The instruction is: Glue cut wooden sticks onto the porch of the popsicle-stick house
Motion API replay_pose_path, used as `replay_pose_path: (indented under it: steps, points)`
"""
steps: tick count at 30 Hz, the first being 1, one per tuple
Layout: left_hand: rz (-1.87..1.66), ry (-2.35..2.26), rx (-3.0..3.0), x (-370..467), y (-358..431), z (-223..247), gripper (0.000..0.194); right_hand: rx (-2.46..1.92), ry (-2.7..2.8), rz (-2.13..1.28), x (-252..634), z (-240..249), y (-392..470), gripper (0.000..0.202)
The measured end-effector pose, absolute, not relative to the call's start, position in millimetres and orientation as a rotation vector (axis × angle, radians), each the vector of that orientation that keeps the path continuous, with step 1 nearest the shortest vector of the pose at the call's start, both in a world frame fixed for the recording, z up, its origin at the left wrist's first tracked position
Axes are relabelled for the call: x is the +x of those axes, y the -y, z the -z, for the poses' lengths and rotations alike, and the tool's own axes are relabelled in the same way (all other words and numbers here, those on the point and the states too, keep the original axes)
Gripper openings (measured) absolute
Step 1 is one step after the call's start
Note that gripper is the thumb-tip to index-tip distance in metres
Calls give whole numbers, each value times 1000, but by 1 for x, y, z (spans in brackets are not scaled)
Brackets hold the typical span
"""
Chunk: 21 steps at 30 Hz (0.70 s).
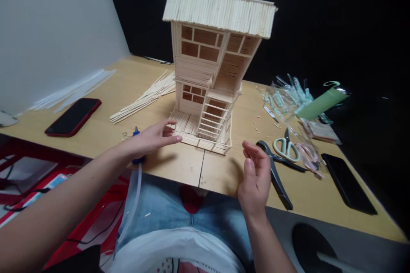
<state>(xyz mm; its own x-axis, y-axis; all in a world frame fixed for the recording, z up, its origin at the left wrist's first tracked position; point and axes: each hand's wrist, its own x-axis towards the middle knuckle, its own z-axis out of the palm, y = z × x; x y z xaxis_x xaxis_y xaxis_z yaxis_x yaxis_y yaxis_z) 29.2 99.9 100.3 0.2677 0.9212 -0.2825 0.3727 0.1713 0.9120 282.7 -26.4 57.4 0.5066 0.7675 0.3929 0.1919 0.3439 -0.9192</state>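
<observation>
A two-storey model house (201,68) made of thin wooden sticks stands upright on the wooden table (134,76), with a stick roof, window frames and a small ladder-like stair in front. Near its front left corner is my left hand (156,136), fingers apart and holding nothing; I cannot tell whether the fingertips touch the base. My right hand (256,175) is raised off the front right corner, palm turned inward, fingers stretched and empty. Under my left wrist lies a blue glue gun (138,160), partly hidden, with a long whitish glue stick hanging over the table edge.
Loose wooden sticks (144,98) and a red-cased phone (74,116) lie to the left. On the right are black-handled pliers (277,179), scissors (286,147), a black phone (349,183), a green cylinder (322,103) and plastic wrappers (291,91).
</observation>
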Motion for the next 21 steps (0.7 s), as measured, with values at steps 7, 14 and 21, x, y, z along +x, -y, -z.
replay_pose_path:
  steps: [7,14,21]
  points:
    - [-959,-1503,1598,-20,-46,-118,47,-1108,974,-733,261,-59,46,21]
    - [-801,-2110,1921,-76,21,-59,38,-1120,893,-887,273,-52,45,16]
    - [-880,-1895,2047,-99,9,-42,34,-1108,886,-991,278,-50,42,18]
